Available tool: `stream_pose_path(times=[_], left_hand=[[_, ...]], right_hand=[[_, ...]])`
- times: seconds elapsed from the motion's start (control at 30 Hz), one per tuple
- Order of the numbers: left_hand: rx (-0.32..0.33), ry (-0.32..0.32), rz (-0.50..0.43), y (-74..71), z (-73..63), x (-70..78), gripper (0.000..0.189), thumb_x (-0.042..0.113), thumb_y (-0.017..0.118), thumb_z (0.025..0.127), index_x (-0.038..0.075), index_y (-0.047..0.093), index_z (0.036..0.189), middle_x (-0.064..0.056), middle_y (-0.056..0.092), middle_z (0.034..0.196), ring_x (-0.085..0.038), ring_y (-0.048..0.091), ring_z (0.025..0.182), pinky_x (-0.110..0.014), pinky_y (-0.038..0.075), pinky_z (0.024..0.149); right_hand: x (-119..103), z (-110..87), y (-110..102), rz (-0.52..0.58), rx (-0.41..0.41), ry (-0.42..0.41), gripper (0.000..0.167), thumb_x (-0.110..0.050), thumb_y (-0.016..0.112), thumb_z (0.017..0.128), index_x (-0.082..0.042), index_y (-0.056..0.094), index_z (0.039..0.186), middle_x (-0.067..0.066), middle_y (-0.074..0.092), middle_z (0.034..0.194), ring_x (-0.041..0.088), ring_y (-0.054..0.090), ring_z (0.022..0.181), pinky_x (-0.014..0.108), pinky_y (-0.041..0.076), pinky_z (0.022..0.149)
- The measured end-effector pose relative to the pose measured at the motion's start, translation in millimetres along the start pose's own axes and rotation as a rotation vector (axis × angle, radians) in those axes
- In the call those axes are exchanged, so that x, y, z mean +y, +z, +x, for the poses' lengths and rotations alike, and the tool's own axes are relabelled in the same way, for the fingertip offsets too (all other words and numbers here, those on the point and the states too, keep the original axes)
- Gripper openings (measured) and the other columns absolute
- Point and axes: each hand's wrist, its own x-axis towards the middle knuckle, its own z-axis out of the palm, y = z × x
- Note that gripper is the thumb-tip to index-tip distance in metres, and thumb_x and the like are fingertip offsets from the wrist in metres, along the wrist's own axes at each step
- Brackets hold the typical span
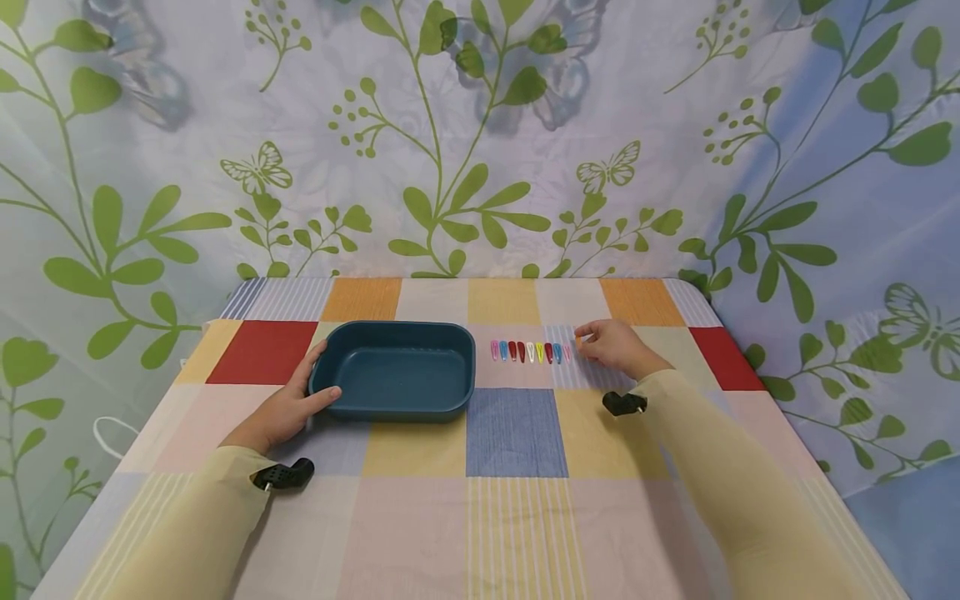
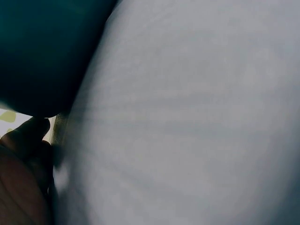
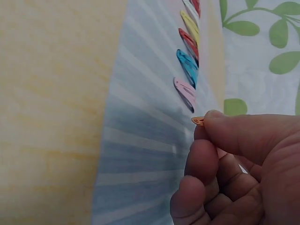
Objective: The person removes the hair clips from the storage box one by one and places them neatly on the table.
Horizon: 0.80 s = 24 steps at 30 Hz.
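Observation:
My right hand (image 1: pixel 615 346) pinches a small orange hair clip (image 3: pixel 198 121) between thumb and forefinger, at the right end of a row of snap hair clips. The row lies on the cloth and holds several clips, among them a pink clip (image 3: pixel 185 93), a blue clip (image 3: pixel 187 66) and a yellow clip (image 1: pixel 539 352). To its left stands a dark blue rectangular basin (image 1: pixel 401 414), with nothing seen inside. My left hand (image 1: pixel 281 408) rests against the basin's near left corner, fingers along the left side and thumb at the front. Only part of that hand shows in the left wrist view.
A patchwork tablecloth (image 1: pixel 420 525) covers the table. Behind and at the sides hangs a leaf-patterned curtain (image 1: pixel 510 150). A white cord (image 1: pixel 105 442) loops off the table's left edge. Black devices sit at both wrists.

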Motion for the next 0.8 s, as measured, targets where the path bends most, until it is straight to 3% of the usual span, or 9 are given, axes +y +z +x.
stream_pose_path(times=[0.23, 0.5, 0.8], left_hand=[[0.006, -0.006, 0.013, -1.1, 1.2, -1.4, 0.099, 0.055, 0.061, 0.101, 0.042, -0.011, 0.167, -0.024, -0.001, 0.176, -0.057, 0.012, 0.155, -0.082, 0.029, 0.114], [0.008, 0.030, -0.001, 0.0, 2.5, -4.3, 0.098, 0.051, 0.061, 0.102, 0.042, -0.011, 0.167, -0.023, 0.000, 0.176, -0.056, 0.012, 0.156, -0.083, 0.027, 0.114], [0.009, 0.001, 0.016, 0.0, 2.4, -5.5, 0.097, 0.055, 0.059, 0.102, 0.045, -0.012, 0.167, -0.022, -0.002, 0.176, -0.056, 0.011, 0.156, -0.083, 0.028, 0.114]], right_hand=[[6.4, 4.5, 3.9, -0.053, -0.009, 0.015, 0.043, -0.019, 0.069, 0.095, -0.001, 0.068, 0.134, 0.010, 0.078, 0.105, 0.014, 0.065, 0.085, 0.024, 0.050, 0.072], [8.0, 5.7, 7.9, -0.027, -0.012, 0.024, 0.042, -0.018, 0.072, 0.095, -0.002, 0.068, 0.134, 0.010, 0.077, 0.107, 0.015, 0.063, 0.086, 0.025, 0.050, 0.073], [4.4, 3.9, 10.0, -0.060, -0.015, 0.025, 0.042, -0.018, 0.071, 0.096, -0.003, 0.068, 0.135, 0.012, 0.074, 0.111, 0.020, 0.061, 0.093, 0.027, 0.048, 0.078]])
